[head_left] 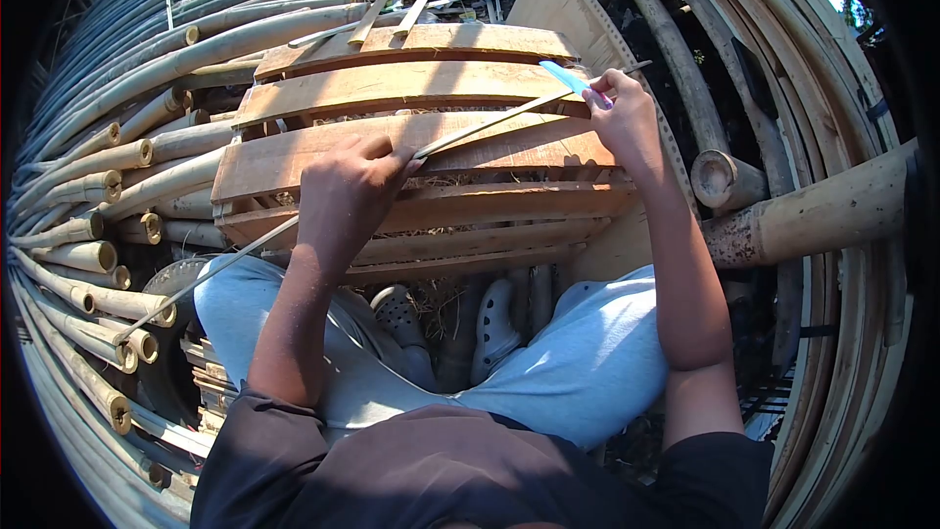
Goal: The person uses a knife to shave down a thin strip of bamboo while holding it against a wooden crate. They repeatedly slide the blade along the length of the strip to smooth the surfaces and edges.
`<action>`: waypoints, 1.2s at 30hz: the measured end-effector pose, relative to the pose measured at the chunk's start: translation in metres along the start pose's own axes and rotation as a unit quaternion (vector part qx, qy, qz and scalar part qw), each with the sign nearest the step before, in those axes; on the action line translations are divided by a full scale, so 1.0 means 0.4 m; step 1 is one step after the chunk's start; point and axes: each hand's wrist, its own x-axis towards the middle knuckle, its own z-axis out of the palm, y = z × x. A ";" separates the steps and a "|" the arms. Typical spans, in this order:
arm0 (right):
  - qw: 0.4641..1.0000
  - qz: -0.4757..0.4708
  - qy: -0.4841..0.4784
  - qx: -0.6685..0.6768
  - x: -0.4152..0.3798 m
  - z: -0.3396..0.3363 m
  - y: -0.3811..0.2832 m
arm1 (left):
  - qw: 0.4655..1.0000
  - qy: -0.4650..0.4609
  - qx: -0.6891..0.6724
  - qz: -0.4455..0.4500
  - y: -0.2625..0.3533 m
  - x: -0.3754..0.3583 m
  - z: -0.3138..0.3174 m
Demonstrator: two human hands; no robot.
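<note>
A long thin bamboo strip point(490, 123) runs diagonally over a slatted wooden bench point(392, 88), from the lower left up to the right. My left hand point(357, 181) is closed around its middle, above the bench's front slats. Near the strip's right end, my right hand point(622, 113) is closed on a blue-handled tool point(565, 76), which lies against the strip. The tool's working part is too small to make out, and my fingers cover some of it.
Stacked bamboo poles point(176, 147) fill the left side. On the right are a thick bamboo pole point(813, 211) and long curved planks. Two short bamboo pieces point(375, 12) lie at the bench's far edge. My legs are below the bench's near side.
</note>
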 end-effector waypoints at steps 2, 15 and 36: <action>1.000 0.008 0.006 0.007 -0.017 0.006 -0.015 | 0.999 0.027 -0.022 0.006 0.003 0.001 0.005; 0.997 0.046 -0.010 -0.061 -0.026 0.012 -0.045 | 1.000 -0.001 0.014 0.015 -0.006 0.004 0.006; 0.985 0.119 -0.106 -0.060 0.035 -0.031 0.007 | 0.999 0.036 -0.029 0.022 -0.005 0.007 0.011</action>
